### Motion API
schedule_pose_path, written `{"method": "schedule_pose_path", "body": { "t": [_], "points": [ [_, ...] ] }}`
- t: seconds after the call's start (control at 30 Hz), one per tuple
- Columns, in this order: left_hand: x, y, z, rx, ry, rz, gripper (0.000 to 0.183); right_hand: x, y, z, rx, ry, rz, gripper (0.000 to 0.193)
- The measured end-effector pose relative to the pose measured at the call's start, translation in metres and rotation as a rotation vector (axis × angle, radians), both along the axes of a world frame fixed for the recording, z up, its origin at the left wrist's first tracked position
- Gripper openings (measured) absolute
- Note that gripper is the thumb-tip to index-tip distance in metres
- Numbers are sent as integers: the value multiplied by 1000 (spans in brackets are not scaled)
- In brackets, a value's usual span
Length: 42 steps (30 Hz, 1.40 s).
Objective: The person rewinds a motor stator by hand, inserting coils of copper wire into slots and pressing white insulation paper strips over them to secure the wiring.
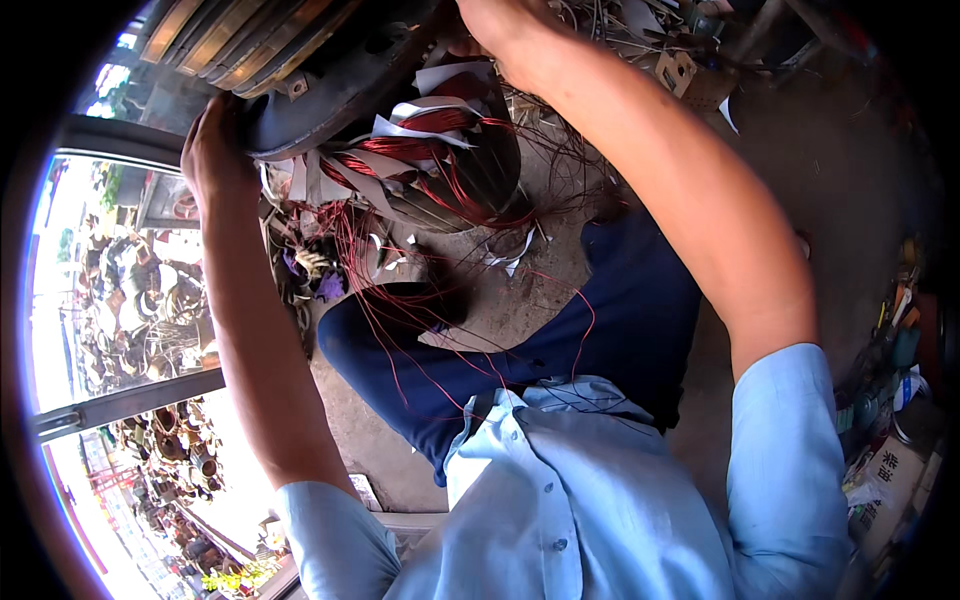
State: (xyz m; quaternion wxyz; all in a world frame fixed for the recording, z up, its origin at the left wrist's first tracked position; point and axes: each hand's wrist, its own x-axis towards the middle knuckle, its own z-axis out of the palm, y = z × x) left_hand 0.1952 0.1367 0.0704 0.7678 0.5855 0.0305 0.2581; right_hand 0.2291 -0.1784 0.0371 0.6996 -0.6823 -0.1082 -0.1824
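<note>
At the top of the head view is a large motor part with a dark round metal rim [335,105] and stacked brass-coloured rings [225,45]. My left hand [217,150] is closed against the left side of this rim, fingers up along its edge. Over on the far side, my right hand [497,35] grips the part too, its fingers partly hidden at the picture's edge. Below the rim, coils of red enamelled wire [430,130] with white insulating paper [425,108] bulge out. Loose wire ends [370,290] hang across my dark trousers [540,350].
A window frame [130,400] runs along the left, with heaps of scrap parts [150,300] beyond it. Paper scraps [512,258] and a purple cloth [328,285] lie on the floor. Boxes and bottles [900,450] crowd the right edge. A light brown block [676,73] lies at the far right.
</note>
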Motion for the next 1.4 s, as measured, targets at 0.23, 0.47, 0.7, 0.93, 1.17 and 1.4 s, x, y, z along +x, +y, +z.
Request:
{"method": "schedule_pose_path", "body": {
  "t": [0.23,0.47,0.7,0.93,1.17,1.4],
  "points": [
    [-137,-99,-51,793,-172,235,19,-101,-48,-86,-658,-149,-37,23],
    [-105,-174,-43,1585,-372,163,31,-134,-31,-89,-630,-28,21,24],
    [-88,-166,-62,1444,-230,224,27,-105,-42,-69,-470,-296,-64,23],
    [-76,-171,-71,1426,-260,338,28,-72,-44,-60,-617,-435,30,11],
    [-77,-175,-78,1194,-306,374,22,-61,-53,-59,-848,-696,-107,10],
    [-70,-183,-51,1230,-69,206,24,-64,-50,-66,-730,-526,-85,14]
  ]
}}
